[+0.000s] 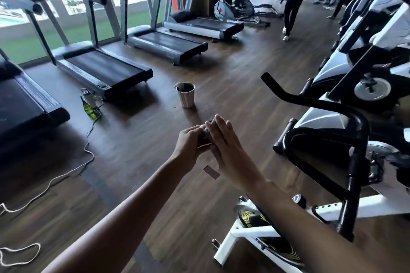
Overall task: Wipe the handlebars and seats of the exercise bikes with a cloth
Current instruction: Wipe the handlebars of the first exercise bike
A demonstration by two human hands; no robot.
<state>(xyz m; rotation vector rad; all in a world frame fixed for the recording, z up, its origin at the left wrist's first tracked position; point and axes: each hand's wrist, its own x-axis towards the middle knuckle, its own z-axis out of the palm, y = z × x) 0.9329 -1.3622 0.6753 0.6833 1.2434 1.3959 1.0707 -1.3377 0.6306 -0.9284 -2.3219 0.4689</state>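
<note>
Head view: cloth (208, 134) — small dark crumpled wad — is sitting between both hands, mid-air, left of the nearest bike's handlebar (310, 101). Left hand (190, 143) is curling its fingers round it; right hand (225, 146) is pressing flat against it, fingers straight. Handlebar is showing as a black curved tube on a white frame (250, 234). Beyond — ribbed pale cup (187, 98) is standing on the dark wood-plank floor (144, 144) near black-belted treadmills (106, 68).

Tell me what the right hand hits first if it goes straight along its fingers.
Likely the striped pale cup standing on the dark wooden floor, or the floor just beside it; the right hand is raised, so depth is unclear.
</note>
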